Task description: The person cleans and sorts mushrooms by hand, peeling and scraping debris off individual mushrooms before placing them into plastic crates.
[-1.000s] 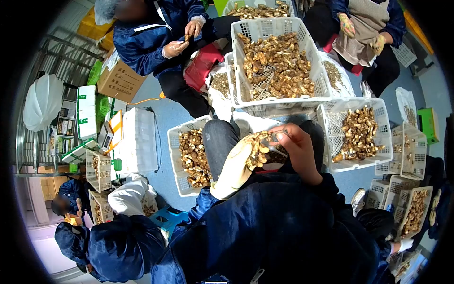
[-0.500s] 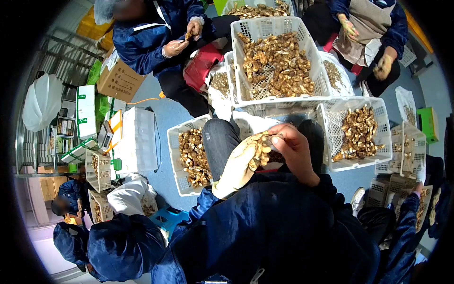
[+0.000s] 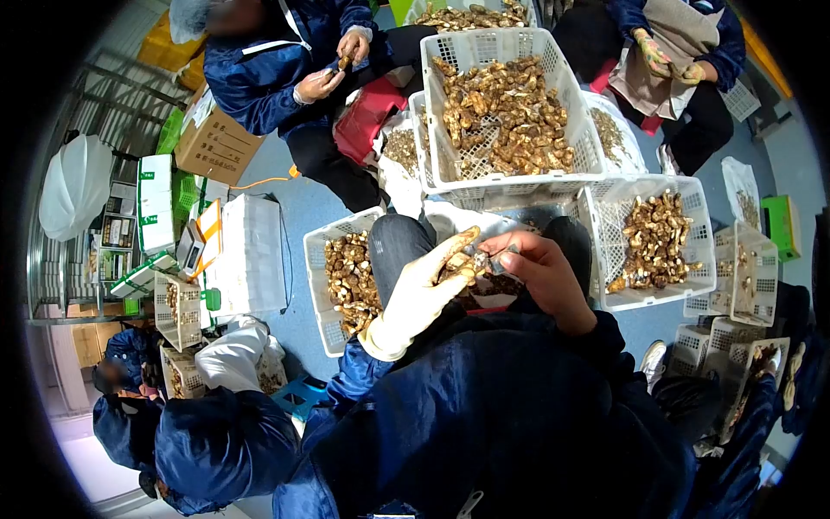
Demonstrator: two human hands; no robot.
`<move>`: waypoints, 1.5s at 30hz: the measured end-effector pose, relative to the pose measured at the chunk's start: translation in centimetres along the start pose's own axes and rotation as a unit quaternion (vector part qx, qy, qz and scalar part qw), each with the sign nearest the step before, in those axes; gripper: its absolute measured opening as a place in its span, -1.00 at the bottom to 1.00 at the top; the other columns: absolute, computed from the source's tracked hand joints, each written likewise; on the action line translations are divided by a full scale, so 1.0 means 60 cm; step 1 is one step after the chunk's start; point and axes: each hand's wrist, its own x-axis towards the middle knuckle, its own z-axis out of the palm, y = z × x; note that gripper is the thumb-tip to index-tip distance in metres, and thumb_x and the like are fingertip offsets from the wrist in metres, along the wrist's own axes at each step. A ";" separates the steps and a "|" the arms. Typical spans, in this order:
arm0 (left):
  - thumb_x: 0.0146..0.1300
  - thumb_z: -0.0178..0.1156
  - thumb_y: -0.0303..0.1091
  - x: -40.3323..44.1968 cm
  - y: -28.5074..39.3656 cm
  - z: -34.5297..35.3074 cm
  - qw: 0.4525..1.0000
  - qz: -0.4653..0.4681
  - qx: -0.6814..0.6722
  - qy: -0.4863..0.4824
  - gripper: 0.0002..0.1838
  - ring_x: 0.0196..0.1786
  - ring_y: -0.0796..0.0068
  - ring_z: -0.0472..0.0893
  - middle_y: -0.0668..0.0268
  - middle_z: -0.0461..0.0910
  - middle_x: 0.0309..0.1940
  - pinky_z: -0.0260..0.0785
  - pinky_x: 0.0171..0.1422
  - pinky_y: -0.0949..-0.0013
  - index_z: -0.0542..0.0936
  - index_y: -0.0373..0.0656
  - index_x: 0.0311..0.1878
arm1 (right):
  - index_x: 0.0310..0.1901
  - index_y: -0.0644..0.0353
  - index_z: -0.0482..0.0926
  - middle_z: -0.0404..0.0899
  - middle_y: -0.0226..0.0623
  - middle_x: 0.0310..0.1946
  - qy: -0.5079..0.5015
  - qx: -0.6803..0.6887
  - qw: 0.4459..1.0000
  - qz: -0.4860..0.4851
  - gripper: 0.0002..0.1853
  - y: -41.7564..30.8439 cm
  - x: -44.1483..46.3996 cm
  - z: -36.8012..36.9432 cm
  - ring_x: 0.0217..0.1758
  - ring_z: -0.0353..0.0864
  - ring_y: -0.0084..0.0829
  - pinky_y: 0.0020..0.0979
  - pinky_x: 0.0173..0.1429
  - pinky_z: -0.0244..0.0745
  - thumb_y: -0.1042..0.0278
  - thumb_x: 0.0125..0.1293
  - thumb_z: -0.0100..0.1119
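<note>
The blue floor [image 3: 296, 333] carries a crate [image 3: 318, 298], a stool [image 3: 300, 395] and, toward its left edge, a tub [image 3: 252, 259] and cord [image 3: 259, 182].

We see a cream glove [image 3: 399, 311], brown-stained toward the fingertips [image 3: 469, 234], on the left hand [image 3: 427, 281], while the right hand [image 3: 549, 272] is bare. Behind both hands we find a glossy navy jacket [image 3: 501, 406] with long sleeves [image 3: 350, 378] and a pale zip pull [image 3: 470, 503]; beside the left hand, dark grey trousers [image 3: 393, 246].
</note>
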 end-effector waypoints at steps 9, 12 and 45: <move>0.25 0.21 -0.35 -0.004 0.036 -0.002 0.986 0.011 0.163 -0.021 -0.41 -0.17 0.62 0.49 0.33 0.57 -0.22 0.33 0.03 0.53 0.31 -0.20 0.33 | -0.12 0.38 0.56 0.62 -0.22 -0.17 -0.004 -0.174 0.985 0.005 -0.78 -0.025 -0.006 0.004 -0.09 0.53 -0.58 -0.52 0.03 0.40 0.43 0.30 0.03; 0.25 0.18 -0.38 -0.007 0.029 0.000 0.988 0.016 0.155 -0.004 -0.43 -0.12 0.50 0.58 0.19 0.60 -0.16 0.38 0.02 0.49 0.31 -0.14 0.34 | -0.12 0.35 0.57 0.62 -0.19 -0.21 0.008 -0.162 0.985 -0.063 -0.78 -0.024 -0.005 0.016 -0.14 0.56 -0.54 -0.50 -0.03 0.43 0.43 0.30 0.02; 0.11 0.25 -0.36 -0.006 0.009 0.011 0.884 0.159 0.439 0.002 -0.29 -0.29 0.04 0.59 0.04 0.58 -0.37 0.43 -0.16 0.18 0.25 -0.05 0.37 | -0.38 0.34 0.51 0.59 -0.33 -0.46 0.022 -0.155 0.987 0.024 -0.79 0.018 0.018 -0.018 -0.37 0.48 -0.63 -0.52 -0.27 0.37 0.33 0.27 0.06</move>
